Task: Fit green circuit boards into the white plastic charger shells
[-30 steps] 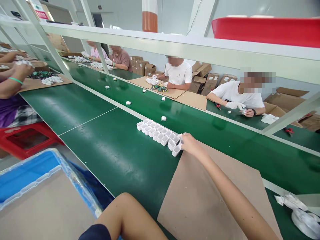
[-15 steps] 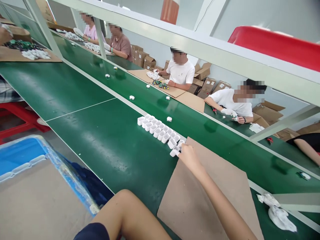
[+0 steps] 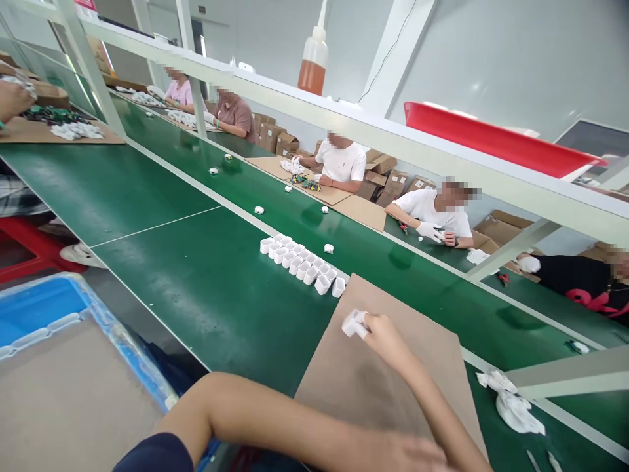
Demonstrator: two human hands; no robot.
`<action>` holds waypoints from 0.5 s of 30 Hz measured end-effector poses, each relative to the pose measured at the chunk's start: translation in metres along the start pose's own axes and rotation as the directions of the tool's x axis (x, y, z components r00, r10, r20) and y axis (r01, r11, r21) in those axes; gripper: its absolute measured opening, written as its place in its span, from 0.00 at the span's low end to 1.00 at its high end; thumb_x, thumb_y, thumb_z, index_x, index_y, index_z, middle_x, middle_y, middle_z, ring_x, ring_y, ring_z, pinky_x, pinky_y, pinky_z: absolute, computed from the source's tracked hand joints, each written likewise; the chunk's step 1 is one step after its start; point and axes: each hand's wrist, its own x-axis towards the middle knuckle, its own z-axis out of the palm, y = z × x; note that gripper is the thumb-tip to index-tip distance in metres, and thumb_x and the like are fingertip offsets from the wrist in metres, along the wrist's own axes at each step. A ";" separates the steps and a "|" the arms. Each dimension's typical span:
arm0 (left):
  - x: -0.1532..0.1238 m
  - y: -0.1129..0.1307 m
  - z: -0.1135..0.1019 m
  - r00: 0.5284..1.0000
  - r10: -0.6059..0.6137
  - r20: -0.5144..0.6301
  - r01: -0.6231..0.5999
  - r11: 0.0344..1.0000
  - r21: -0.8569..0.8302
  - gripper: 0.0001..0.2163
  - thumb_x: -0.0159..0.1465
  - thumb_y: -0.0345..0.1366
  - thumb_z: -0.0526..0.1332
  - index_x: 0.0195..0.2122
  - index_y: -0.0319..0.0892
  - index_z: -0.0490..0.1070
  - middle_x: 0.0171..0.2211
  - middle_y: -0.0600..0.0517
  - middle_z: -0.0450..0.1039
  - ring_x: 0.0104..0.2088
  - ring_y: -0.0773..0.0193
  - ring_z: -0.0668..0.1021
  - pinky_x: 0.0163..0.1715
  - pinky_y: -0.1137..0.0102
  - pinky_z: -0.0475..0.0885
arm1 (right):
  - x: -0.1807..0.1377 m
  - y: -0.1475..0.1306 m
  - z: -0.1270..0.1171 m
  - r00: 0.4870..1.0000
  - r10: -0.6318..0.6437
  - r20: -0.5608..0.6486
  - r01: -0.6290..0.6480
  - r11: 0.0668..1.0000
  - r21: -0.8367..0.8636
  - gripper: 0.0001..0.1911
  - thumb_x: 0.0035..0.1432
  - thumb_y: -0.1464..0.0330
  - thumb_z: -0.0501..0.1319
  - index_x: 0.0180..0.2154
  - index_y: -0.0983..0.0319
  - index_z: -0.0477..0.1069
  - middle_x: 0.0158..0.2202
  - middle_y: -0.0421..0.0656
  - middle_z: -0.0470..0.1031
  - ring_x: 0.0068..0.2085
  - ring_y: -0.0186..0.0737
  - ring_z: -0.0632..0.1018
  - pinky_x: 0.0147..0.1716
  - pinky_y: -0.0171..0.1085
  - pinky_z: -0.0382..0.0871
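My right hand (image 3: pixel 383 337) pinches small white plastic housing (image 3: pixel 352 323) above the cardboard sheet. Whether it is one piece or two pressed together, I cannot tell. Across the bottom of the view reaches my left arm, and my left hand (image 3: pixel 410 453) is smeared by motion near my right forearm; its fingers are unclear. Several similar open-topped white housings (image 3: pixel 295 265) stand in tight rows on the green table, beside the corner of the cardboard sheet (image 3: pixel 388 387).
A green conveyor belt (image 3: pixel 295 223) carrying small white parts runs behind the rows. Co-workers (image 3: pixel 339 160) sit along its far side. At left is a blue bin (image 3: pixel 73 288) with cardboard in it. White cloth gloves (image 3: pixel 511 403) lie at right. A shelf beam crosses above.
My right hand has lifted white housing from the near end of the rows and drawn it back over the cardboard. My left hand has come into view at the bottom. The camera view has shifted.
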 end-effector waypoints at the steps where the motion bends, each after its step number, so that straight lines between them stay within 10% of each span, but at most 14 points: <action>1: 0.004 -0.012 -0.006 1.000 -0.005 -0.019 0.004 1.000 -0.022 0.13 0.69 0.43 0.57 0.53 0.50 0.70 0.56 0.45 0.70 0.56 0.53 0.72 0.54 0.55 0.72 | -0.016 0.015 -0.005 1.000 -0.003 0.009 0.003 1.000 0.030 0.12 0.57 0.76 0.53 0.22 0.61 0.64 0.23 0.39 0.70 0.25 0.34 0.68 0.26 0.33 0.55; 4: 0.012 -0.045 -0.028 0.916 -0.380 -0.130 0.329 0.896 -0.299 0.28 0.64 0.42 0.61 0.63 0.40 0.59 0.63 0.37 0.60 0.63 0.44 0.62 0.63 0.47 0.59 | -0.062 0.050 -0.015 0.998 -0.039 0.046 0.032 0.990 0.141 0.11 0.56 0.75 0.53 0.23 0.61 0.65 0.22 0.38 0.68 0.25 0.34 0.67 0.26 0.33 0.56; 6: 0.014 -0.061 -0.038 0.767 -0.633 0.105 0.550 0.565 -0.614 0.39 0.61 0.46 0.64 0.67 0.39 0.47 0.66 0.35 0.53 0.65 0.43 0.60 0.62 0.46 0.57 | -0.084 0.061 -0.019 0.994 -0.082 0.067 0.060 0.959 0.279 0.12 0.59 0.70 0.53 0.24 0.61 0.66 0.22 0.37 0.68 0.25 0.34 0.66 0.26 0.33 0.56; 9: 0.014 -0.074 -0.038 0.707 -0.503 0.498 0.644 0.164 -0.748 0.38 0.58 0.56 0.64 0.62 0.38 0.56 0.52 0.39 0.69 0.48 0.50 0.76 0.49 0.54 0.70 | -0.097 0.062 -0.025 0.983 -0.138 0.119 0.063 0.869 0.491 0.16 0.62 0.62 0.55 0.25 0.61 0.70 0.22 0.38 0.69 0.25 0.34 0.67 0.27 0.34 0.58; 12: 0.013 -0.075 -0.029 0.717 -0.422 0.555 0.634 0.063 -0.771 0.28 0.58 0.63 0.60 0.39 0.38 0.67 0.30 0.51 0.69 0.28 0.66 0.74 0.35 0.65 0.71 | -0.084 0.060 -0.040 0.965 -0.168 0.202 0.025 0.823 0.567 0.16 0.61 0.57 0.59 0.27 0.60 0.73 0.23 0.39 0.72 0.26 0.36 0.71 0.27 0.34 0.62; 15: 0.010 -0.073 -0.029 0.704 -0.439 0.558 0.621 0.000 -0.784 0.28 0.52 0.61 0.67 0.36 0.40 0.63 0.31 0.55 0.67 0.29 0.69 0.72 0.34 0.70 0.68 | -0.038 0.061 -0.061 0.998 0.024 0.050 -0.043 0.910 0.413 0.20 0.63 0.54 0.54 0.32 0.61 0.76 0.24 0.41 0.75 0.26 0.39 0.73 0.28 0.36 0.65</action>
